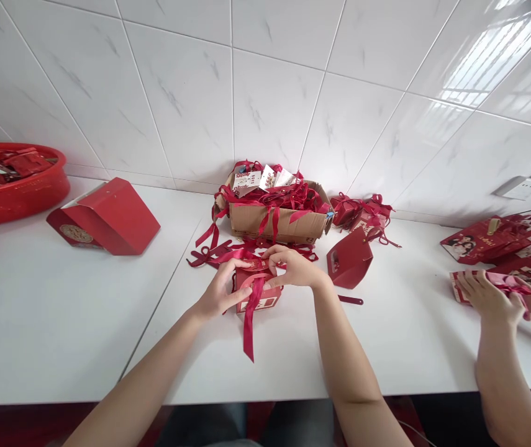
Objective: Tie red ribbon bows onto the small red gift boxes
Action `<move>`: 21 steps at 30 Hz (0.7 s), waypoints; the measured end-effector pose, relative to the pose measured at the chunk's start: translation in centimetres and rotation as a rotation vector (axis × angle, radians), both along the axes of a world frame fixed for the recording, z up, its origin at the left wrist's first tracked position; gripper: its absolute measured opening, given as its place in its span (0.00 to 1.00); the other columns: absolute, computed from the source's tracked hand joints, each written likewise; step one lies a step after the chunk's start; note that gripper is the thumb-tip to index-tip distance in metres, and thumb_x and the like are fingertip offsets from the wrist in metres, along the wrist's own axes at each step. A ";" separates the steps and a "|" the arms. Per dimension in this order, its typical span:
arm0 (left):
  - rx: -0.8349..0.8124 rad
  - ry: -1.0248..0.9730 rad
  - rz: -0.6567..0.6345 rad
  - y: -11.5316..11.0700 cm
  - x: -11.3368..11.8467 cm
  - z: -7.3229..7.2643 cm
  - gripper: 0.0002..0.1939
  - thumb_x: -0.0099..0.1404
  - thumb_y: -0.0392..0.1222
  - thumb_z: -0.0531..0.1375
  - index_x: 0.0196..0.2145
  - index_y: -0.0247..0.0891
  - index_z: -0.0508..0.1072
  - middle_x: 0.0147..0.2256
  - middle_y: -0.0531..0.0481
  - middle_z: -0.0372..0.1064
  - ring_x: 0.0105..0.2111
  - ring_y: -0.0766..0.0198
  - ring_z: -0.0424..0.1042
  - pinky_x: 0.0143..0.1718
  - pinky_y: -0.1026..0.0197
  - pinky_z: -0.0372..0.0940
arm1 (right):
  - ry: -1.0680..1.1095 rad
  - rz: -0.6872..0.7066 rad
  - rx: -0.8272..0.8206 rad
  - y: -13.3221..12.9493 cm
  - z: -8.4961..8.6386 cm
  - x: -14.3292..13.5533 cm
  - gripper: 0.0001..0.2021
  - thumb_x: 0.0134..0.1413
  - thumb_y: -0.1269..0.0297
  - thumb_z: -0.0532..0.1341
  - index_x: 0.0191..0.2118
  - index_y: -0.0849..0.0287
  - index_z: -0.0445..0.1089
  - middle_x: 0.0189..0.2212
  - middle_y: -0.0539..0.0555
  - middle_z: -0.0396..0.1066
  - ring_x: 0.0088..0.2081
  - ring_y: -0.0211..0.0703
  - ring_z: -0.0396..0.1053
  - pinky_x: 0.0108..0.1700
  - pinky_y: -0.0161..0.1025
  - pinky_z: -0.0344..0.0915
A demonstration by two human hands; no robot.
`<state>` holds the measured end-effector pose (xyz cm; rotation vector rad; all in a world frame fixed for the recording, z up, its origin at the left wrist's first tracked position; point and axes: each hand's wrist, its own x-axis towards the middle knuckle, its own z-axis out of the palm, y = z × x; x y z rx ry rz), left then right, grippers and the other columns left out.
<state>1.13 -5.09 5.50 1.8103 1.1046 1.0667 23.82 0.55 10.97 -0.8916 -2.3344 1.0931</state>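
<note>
A small red gift box (269, 303) stands on the table in front of me, with a dark red ribbon (249, 335) hanging down over its near face. My left hand (222, 292) grips the left side of its top, thumb in front near the ribbon and fingers behind. From the right, my right hand (295, 268) closes on the top of the same box, its thumb close to the ribbon. Part of the box top is hidden by my fingers. Just behind it lie loose ribbons and red strips (209, 253).
A cardboard box (274, 225) full of ribbons and tags sits against the wall. Red boxes (120, 217) (351, 259) stand left and right. A red basin (18, 197) holds packets at far left. At right, another person's hands (491, 298) hold a box beside several gift boxes (484, 242).
</note>
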 end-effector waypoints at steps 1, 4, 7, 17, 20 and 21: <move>0.008 0.033 0.015 0.0 0.1 0.1 0.20 0.60 0.51 0.62 0.48 0.44 0.68 0.49 0.46 0.68 0.53 0.50 0.65 0.56 0.48 0.60 | -0.004 -0.020 0.016 0.0 0.0 -0.1 0.20 0.41 0.52 0.71 0.22 0.58 0.62 0.43 0.55 0.66 0.45 0.47 0.66 0.46 0.43 0.63; 0.020 0.083 0.109 0.2 0.3 0.0 0.15 0.61 0.51 0.60 0.45 0.45 0.72 0.48 0.47 0.69 0.55 0.50 0.62 0.58 0.47 0.57 | -0.018 -0.114 0.032 0.1 -0.3 -0.2 0.18 0.42 0.54 0.70 0.25 0.57 0.62 0.36 0.52 0.67 0.39 0.44 0.65 0.40 0.40 0.62; -0.015 0.067 0.178 0.4 0.3 -0.2 0.17 0.60 0.52 0.61 0.46 0.48 0.75 0.52 0.47 0.67 0.60 0.49 0.57 0.61 0.46 0.54 | -0.017 -0.171 -0.001 0.3 -0.6 0.0 0.15 0.43 0.55 0.69 0.30 0.57 0.66 0.35 0.50 0.68 0.37 0.41 0.65 0.37 0.39 0.61; -0.168 -0.006 0.243 0.6 0.4 0.5 0.17 0.54 0.56 0.65 0.39 0.46 0.80 0.43 0.46 0.73 0.45 0.51 0.72 0.51 0.47 0.67 | -0.010 -0.214 -0.095 0.8 -0.9 0.7 0.19 0.56 0.47 0.57 0.30 0.59 0.70 0.32 0.53 0.69 0.32 0.39 0.64 0.35 0.39 0.61; -0.180 -0.041 0.227 0.5 0.6 0.5 0.16 0.55 0.55 0.64 0.38 0.46 0.79 0.42 0.47 0.74 0.45 0.50 0.72 0.50 0.47 0.67 | -0.041 -0.250 -0.126 0.9 -1.2 0.6 0.21 0.57 0.44 0.53 0.29 0.59 0.66 0.25 0.48 0.62 0.27 0.36 0.57 0.30 0.37 0.55; -0.188 -0.059 0.217 0.5 0.6 0.5 0.16 0.55 0.55 0.64 0.38 0.45 0.79 0.42 0.47 0.75 0.45 0.49 0.72 0.49 0.47 0.68 | -0.037 -0.261 -0.144 0.9 -1.3 0.6 0.22 0.57 0.43 0.52 0.28 0.59 0.65 0.23 0.47 0.59 0.26 0.35 0.55 0.29 0.36 0.53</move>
